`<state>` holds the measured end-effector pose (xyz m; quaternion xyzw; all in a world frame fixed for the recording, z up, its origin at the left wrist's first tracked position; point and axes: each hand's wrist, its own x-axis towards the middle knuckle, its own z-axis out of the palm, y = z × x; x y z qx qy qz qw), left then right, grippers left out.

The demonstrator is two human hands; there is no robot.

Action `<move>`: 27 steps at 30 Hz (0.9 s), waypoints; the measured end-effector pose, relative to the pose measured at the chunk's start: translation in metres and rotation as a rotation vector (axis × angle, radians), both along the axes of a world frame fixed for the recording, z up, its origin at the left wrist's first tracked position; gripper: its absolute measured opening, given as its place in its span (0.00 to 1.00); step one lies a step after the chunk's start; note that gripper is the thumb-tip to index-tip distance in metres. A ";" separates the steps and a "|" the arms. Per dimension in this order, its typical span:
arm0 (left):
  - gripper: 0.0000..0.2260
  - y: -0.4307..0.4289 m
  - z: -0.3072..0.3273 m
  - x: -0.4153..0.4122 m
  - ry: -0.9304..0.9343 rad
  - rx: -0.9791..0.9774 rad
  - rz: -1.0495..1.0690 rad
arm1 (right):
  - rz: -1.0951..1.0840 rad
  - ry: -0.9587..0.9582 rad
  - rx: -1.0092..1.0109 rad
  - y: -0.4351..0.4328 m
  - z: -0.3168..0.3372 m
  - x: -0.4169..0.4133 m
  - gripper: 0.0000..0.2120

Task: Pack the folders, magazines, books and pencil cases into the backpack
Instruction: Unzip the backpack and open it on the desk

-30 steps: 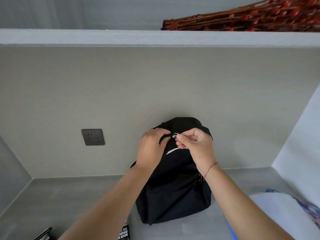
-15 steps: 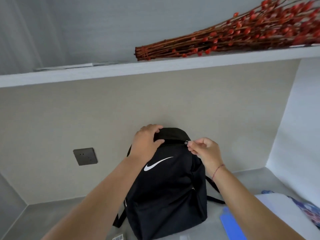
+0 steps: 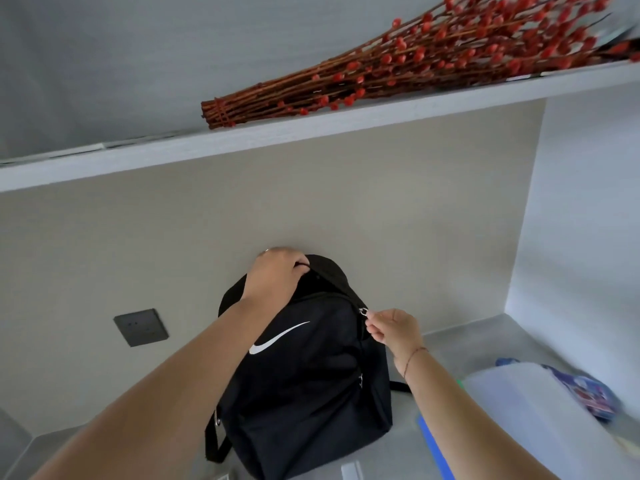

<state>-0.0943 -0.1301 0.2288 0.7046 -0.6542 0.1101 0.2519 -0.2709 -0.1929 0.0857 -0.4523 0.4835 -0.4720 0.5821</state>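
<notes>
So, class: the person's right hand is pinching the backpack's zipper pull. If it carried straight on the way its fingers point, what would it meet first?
The right hand points left, into the black backpack at its upper right edge, where it pinches the zipper pull. It would most likely press into the bag's side straight away; depth is hard to judge.

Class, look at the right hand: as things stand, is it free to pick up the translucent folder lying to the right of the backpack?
Probably not yet. The right hand is pinching the zipper pull on the backpack. Nothing blocks the folder itself.
</notes>
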 end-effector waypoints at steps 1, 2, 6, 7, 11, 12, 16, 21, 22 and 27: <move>0.09 0.001 0.002 0.002 0.009 -0.003 0.014 | 0.011 -0.016 0.046 -0.002 -0.011 -0.003 0.08; 0.08 0.001 0.003 0.005 0.022 -0.004 0.030 | 0.015 -0.032 0.104 -0.003 -0.021 -0.005 0.07; 0.08 0.005 0.007 0.013 0.051 -0.008 0.086 | -0.002 -0.060 0.330 -0.006 -0.057 -0.006 0.10; 0.07 0.006 0.007 0.013 0.053 -0.004 0.096 | -0.004 -0.062 0.363 -0.006 -0.062 -0.005 0.09; 0.07 0.010 0.004 0.013 0.051 0.021 0.150 | -0.001 -0.004 0.404 -0.009 -0.063 0.001 0.15; 0.07 0.011 0.004 0.014 0.063 0.014 0.155 | 0.004 0.026 0.413 -0.010 -0.059 0.003 0.16; 0.08 0.018 0.013 0.021 0.173 -0.030 0.189 | -0.007 0.037 0.503 0.000 -0.040 0.015 0.15; 0.08 0.026 0.022 0.042 0.345 -0.030 0.245 | 0.495 -0.217 0.627 0.061 -0.014 0.005 0.36; 0.08 0.028 0.021 0.045 0.359 -0.035 0.252 | 0.589 -0.281 0.619 0.079 -0.012 0.001 0.30; 0.08 0.041 0.017 0.061 0.489 -0.119 0.298 | 0.477 -0.089 0.590 0.130 -0.048 0.003 0.16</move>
